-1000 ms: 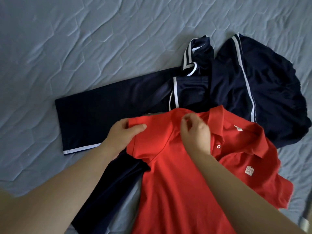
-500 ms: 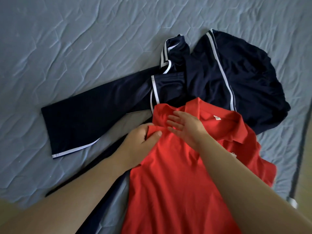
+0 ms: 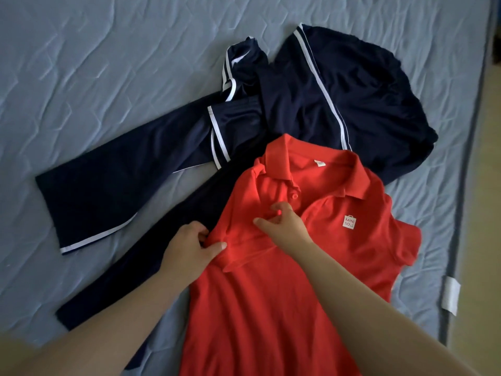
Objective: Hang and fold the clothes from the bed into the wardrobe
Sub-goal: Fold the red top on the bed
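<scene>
Red polo shirt [image 3: 271, 308] lies front-up on the bed [image 3: 108, 50], a soft, light, floppy knit, prob. best held at shoulder seams or collar [image 3: 311, 169], not mid-body. Left hand [image 3: 187, 253] pinches the folded-in sleeve [image 3: 244, 252] betw. thumb & curled fingers; right hand [image 3: 284, 226] pinches cloth just below the button placket [image 3: 294, 198], fingers curled. Navy white-striped clothes [image 3: 339, 104] lie partly under its collar end and may drag along w/ it.

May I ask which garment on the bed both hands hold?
The red polo shirt: left hand and right hand pinch its front, while the navy white-striped clothes are not held.
</scene>
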